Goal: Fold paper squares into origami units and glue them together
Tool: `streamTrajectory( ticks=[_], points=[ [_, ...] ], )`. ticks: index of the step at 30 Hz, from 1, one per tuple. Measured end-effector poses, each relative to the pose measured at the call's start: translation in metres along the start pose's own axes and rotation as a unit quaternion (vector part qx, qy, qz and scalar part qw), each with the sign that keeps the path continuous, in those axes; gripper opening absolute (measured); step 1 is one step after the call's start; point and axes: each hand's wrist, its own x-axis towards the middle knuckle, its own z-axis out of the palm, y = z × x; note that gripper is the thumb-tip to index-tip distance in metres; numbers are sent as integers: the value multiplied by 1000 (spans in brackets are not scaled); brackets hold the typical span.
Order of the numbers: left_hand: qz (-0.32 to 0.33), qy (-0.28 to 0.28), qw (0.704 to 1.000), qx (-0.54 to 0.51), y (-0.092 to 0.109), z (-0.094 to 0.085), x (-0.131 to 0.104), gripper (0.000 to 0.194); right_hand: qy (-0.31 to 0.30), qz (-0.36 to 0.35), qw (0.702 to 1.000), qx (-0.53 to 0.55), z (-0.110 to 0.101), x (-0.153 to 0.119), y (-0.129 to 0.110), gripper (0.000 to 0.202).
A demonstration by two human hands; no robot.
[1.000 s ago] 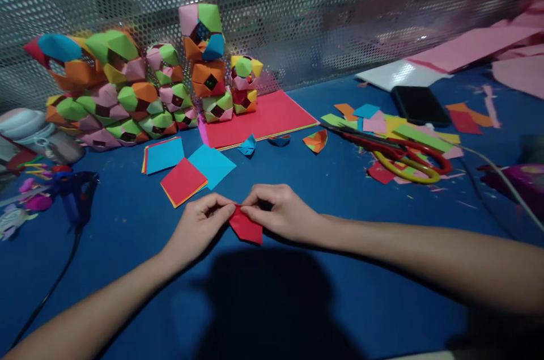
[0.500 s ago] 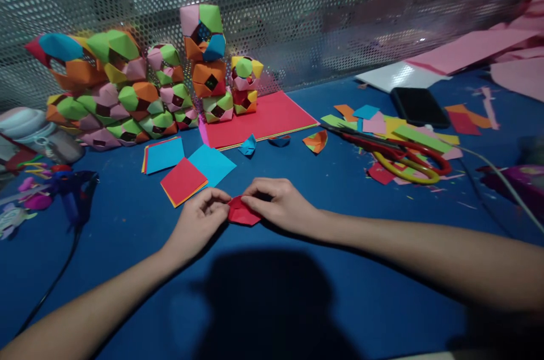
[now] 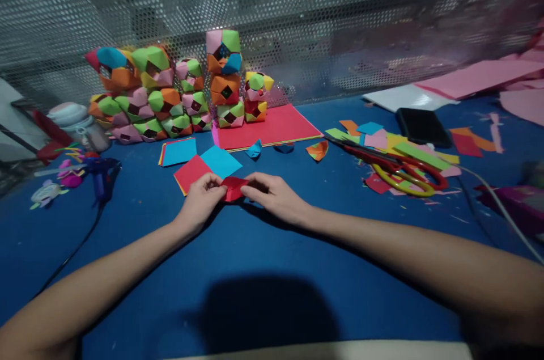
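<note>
1. As the head view shows, the left hand (image 3: 202, 198) pinches the left end of a folded red paper (image 3: 233, 190), which is in front of the large red sheets (image 3: 272, 128).
2. The right hand (image 3: 276, 198) pinches the other end, its fingertips narrow, probably to make the paper steady.
3. Just before the sheets lie a blue folded piece (image 3: 254, 149) and an orange one (image 3: 318, 150), perhaps placed there for easy reach.
4. Right of the sheets, scissors (image 3: 382, 159) rest upon paper scraps (image 3: 423, 156).

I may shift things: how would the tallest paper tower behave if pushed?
The tallest tower may tip easily, standing three tiers high on a narrow base. It is probably light: dark gaps suggest hollow folded paper. Its thin-looking folds would likely dent under a hard push.
</note>
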Motion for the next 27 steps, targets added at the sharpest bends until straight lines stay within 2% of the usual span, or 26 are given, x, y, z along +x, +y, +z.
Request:
streamTrajectory(
  ticks=[11,17,27],
  points=[
    [33,-16,999,-9,6,4,-6,16,78,-94,989,-80,12,3,7,14],
    [36,-13,998,-42,2,4,-6,17,110,-114,983,-91,15,12,10,9],
    [23,-57,994,-92,-9,2,0,15,92,-181,971,-125,22,12,13,5]
  ],
)
